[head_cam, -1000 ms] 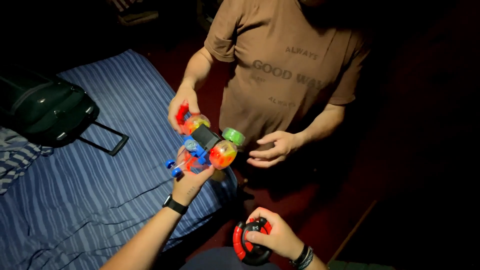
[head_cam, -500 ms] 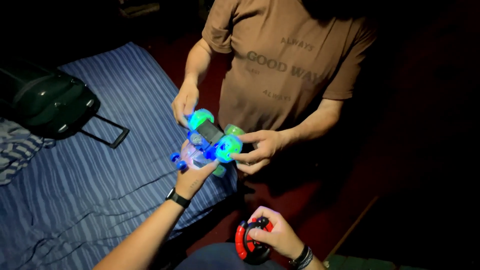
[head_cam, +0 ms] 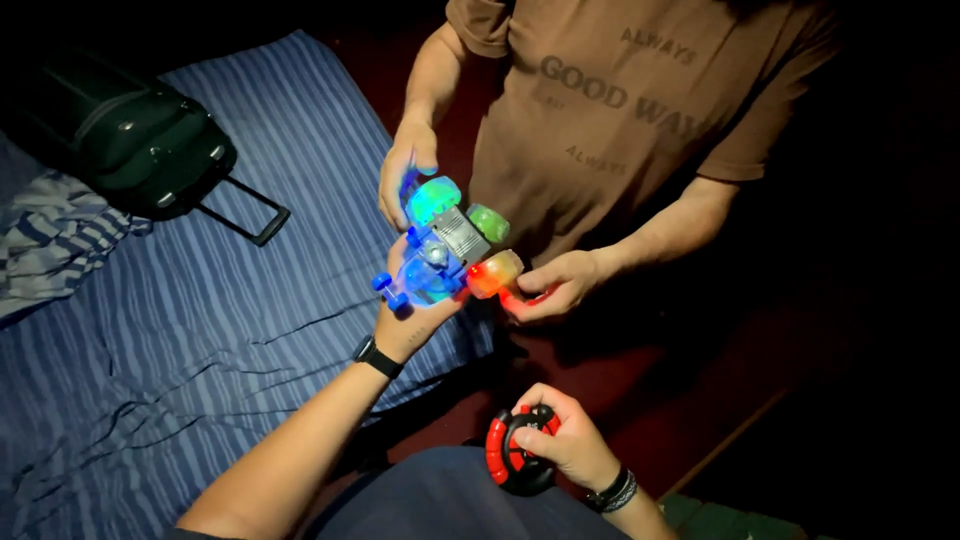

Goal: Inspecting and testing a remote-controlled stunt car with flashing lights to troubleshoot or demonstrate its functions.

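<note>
left hand (head_cam: 415,318) cupping glowing toy car (head_cam: 445,250) from below | right hand (head_cam: 565,440) gripping red controller (head_cam: 512,452) | risk: car slipping (shared, loose hold) with other person's hands (head_cam: 405,170) tugging above

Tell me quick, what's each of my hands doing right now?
Left hand: closed on the glowing plastic toy car from below.
Right hand: closed on the round red-and-black remote controller.

head view | worn on the person's head, tilted steeply down and forward | close in on the left hand (head_cam: 415,320) and right hand (head_cam: 565,440), near edge | striped bed (head_cam: 200,330) to the left | second person's torso (head_cam: 620,110) far, facing the camera
</note>
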